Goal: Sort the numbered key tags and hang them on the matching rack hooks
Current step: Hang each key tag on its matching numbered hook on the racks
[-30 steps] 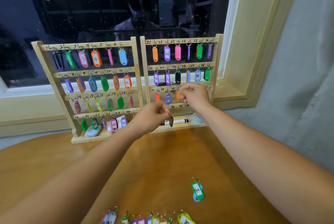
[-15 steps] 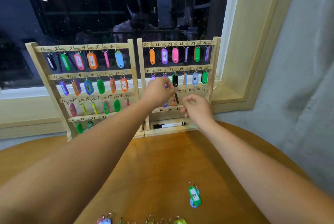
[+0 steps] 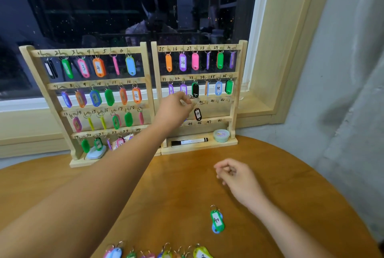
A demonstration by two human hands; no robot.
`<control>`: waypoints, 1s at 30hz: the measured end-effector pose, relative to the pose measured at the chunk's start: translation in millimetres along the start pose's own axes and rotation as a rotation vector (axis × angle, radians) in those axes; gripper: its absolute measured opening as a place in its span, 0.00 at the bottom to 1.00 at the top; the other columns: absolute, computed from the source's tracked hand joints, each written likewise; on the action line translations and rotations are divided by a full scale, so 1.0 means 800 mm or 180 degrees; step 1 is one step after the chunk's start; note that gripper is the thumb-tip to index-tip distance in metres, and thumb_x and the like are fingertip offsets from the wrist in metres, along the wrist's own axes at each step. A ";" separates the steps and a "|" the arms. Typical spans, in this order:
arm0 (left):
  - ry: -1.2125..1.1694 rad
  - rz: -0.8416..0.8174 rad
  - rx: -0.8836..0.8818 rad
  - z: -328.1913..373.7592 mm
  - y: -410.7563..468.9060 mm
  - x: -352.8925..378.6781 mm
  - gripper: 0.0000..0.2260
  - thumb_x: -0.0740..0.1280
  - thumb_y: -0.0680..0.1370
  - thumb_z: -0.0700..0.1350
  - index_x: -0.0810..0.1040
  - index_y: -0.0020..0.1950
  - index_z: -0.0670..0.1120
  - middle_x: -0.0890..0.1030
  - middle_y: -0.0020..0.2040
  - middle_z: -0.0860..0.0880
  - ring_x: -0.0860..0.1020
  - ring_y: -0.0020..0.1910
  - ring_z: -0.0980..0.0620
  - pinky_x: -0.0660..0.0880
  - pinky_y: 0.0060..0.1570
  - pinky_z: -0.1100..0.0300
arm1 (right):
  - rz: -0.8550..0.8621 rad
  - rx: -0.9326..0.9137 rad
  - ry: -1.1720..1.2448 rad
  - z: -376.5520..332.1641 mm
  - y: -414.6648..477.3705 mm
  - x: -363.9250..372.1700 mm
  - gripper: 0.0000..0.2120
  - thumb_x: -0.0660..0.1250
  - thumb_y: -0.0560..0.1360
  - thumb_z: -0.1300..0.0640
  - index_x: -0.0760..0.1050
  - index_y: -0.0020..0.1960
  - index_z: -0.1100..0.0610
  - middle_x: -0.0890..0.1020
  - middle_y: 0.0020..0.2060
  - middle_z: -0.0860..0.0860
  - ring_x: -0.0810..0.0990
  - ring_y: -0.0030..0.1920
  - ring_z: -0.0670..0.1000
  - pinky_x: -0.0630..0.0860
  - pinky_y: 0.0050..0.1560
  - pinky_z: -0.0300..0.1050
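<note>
— What carries it all?
— A round wooden table point(image 3: 104, 185). At its far edge stands the right rack point(image 3: 235, 99), pale wood with four rails and handwritten numbers starting at 25. The left rack point(image 3: 146, 83) touches its side, numbered 1 to 24 and nearly full of coloured tags.
— And the hands?
— The left hand point(image 3: 174, 110) reaches to the right rack's third rail, fingertips pinched together on the ring of a black tag point(image 3: 197, 113). The right hand point(image 3: 239, 176) hovers over the table in front of the right rack, fingers loosely curled, holding nothing.
— Anything on the right rack's base?
— A black-and-white marker point(image 3: 189, 142) lying flat, and a pale green tub point(image 3: 221, 135) near its tip.
— What does the black tag look like?
— A small oval with a black frame and a white label reading 39. It hangs upright below the right rack's third rail, near the written 40.
— Loose ones?
— A green tag point(image 3: 216, 220) marked 40 lies on a blue one, well in front of the right rack. More loose tags point(image 3: 162, 254) line the table's near edge.
</note>
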State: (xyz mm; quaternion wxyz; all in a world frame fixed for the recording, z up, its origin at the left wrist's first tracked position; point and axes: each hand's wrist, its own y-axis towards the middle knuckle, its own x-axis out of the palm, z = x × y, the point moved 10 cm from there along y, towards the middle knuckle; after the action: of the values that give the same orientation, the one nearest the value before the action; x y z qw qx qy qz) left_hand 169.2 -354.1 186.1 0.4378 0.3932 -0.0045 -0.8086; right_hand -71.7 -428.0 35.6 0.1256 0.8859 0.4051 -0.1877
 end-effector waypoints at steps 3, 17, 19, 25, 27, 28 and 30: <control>0.0052 -0.0076 0.0081 -0.005 -0.038 0.002 0.02 0.71 0.81 0.49 0.80 0.49 0.55 0.86 0.39 0.51 0.85 0.38 0.52 0.81 0.41 0.56 | -0.0276 0.0060 -0.0356 0.017 -0.012 0.009 0.07 0.72 0.82 0.55 0.85 0.50 0.43 0.86 0.43 0.46 0.83 0.44 0.47 0.81 0.50 0.47; 0.0226 -0.1460 0.0042 -0.051 -0.233 0.099 0.03 0.75 0.79 0.52 0.84 0.51 0.57 0.85 0.43 0.55 0.81 0.43 0.59 0.79 0.47 0.61 | -0.1208 -0.0009 -0.0899 0.015 -0.042 0.024 0.04 0.76 0.77 0.45 0.85 0.48 0.43 0.86 0.43 0.45 0.79 0.38 0.41 0.76 0.42 0.43; 0.0176 -0.1594 0.0076 -0.049 -0.245 0.110 0.04 0.76 0.78 0.53 0.84 0.52 0.56 0.85 0.44 0.56 0.81 0.44 0.60 0.79 0.49 0.60 | -0.1239 0.0013 -0.0881 0.016 -0.044 0.024 0.06 0.78 0.75 0.44 0.84 0.48 0.44 0.85 0.41 0.45 0.79 0.38 0.41 0.77 0.42 0.44; 0.0387 -0.1800 0.0285 -0.042 -0.267 0.133 0.11 0.76 0.78 0.52 0.83 0.60 0.56 0.81 0.51 0.56 0.79 0.49 0.58 0.77 0.52 0.59 | -0.1339 0.0062 -0.1043 0.024 -0.045 0.028 0.10 0.81 0.70 0.43 0.83 0.45 0.45 0.85 0.38 0.44 0.79 0.37 0.42 0.79 0.42 0.48; 0.0448 -0.1779 0.0348 -0.040 -0.270 0.134 0.10 0.75 0.78 0.52 0.83 0.59 0.56 0.80 0.52 0.56 0.78 0.51 0.56 0.77 0.55 0.57 | -0.1342 0.0029 -0.1131 0.025 -0.045 0.030 0.09 0.80 0.71 0.43 0.83 0.44 0.45 0.83 0.37 0.43 0.79 0.38 0.42 0.78 0.41 0.47; 0.0461 -0.1760 0.0357 -0.039 -0.271 0.134 0.10 0.75 0.78 0.51 0.83 0.58 0.56 0.80 0.52 0.55 0.78 0.51 0.56 0.78 0.55 0.56 | -0.1339 0.0010 -0.1171 0.025 -0.045 0.030 0.09 0.80 0.71 0.44 0.82 0.43 0.45 0.83 0.36 0.42 0.78 0.37 0.41 0.77 0.41 0.46; 0.0476 -0.1727 0.0354 -0.038 -0.272 0.134 0.07 0.75 0.78 0.51 0.84 0.55 0.55 0.80 0.52 0.56 0.78 0.50 0.57 0.77 0.54 0.56 | -0.1326 -0.0004 -0.1256 0.024 -0.045 0.030 0.09 0.79 0.72 0.43 0.82 0.43 0.45 0.82 0.36 0.41 0.78 0.37 0.41 0.76 0.40 0.44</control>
State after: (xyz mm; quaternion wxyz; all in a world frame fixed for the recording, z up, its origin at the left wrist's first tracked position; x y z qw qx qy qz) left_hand 2.7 -285.7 21.0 0.1823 0.4619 0.0888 -0.8634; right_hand -89.0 -396.0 5.1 0.1613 0.7299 0.5462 -0.3780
